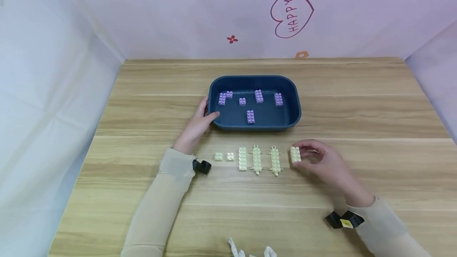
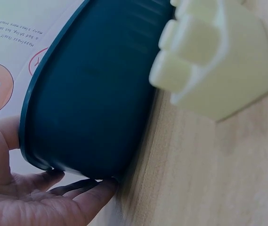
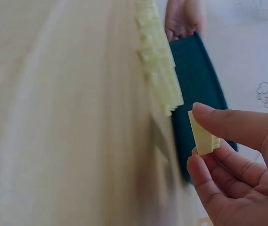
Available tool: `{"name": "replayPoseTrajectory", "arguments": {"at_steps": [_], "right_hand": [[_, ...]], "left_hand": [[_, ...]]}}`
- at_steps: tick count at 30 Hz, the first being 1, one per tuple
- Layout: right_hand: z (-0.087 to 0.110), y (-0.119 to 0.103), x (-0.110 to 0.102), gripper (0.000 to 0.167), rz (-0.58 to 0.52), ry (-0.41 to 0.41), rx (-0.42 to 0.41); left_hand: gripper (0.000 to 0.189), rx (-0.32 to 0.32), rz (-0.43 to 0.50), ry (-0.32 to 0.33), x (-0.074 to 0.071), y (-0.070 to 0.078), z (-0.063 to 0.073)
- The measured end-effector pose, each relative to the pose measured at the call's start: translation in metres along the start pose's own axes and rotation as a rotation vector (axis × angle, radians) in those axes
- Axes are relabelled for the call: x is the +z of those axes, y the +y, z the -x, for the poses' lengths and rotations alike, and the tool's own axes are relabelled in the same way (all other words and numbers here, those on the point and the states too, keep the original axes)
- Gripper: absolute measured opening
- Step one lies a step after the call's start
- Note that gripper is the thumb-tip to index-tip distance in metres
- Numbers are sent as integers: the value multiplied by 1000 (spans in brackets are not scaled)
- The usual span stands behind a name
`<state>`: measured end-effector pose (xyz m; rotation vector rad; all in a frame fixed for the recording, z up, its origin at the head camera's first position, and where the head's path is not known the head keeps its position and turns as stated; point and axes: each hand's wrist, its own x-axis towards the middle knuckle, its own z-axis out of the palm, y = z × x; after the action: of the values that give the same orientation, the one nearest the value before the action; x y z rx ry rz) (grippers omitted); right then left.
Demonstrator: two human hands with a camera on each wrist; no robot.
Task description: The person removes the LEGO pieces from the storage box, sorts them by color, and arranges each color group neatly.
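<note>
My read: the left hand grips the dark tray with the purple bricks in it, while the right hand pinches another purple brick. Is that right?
Not quite: the brick in the right hand is pale yellow, as the head view shows. The left hand does grip the dark tray holding the purple bricks.

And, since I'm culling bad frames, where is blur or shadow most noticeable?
Right wrist: tabletop heavily streaked, held brick clearer; left wrist: large near pale brick looks soft; head: fairly crisp overall, with a soft shadow below the right hand.
</note>
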<state>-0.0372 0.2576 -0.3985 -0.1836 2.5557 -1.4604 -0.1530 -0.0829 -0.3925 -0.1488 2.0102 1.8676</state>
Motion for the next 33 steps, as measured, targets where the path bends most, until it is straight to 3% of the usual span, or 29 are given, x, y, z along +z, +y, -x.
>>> {"name": "replayPoseTrajectory", "arguments": {"at_steps": [7,19,33], "right_hand": [[0,9,11,45,-62,-15,9],[-2,9,16,44,-50,0,-17],[-4,9,16,48,40,-16,-66]], "left_hand": [[70,17,-1,3,-1,-4,-4],[71,-6,7,-11,-3,-4,-3],[70,-1,0,-7,-2,-3,-1]]}}
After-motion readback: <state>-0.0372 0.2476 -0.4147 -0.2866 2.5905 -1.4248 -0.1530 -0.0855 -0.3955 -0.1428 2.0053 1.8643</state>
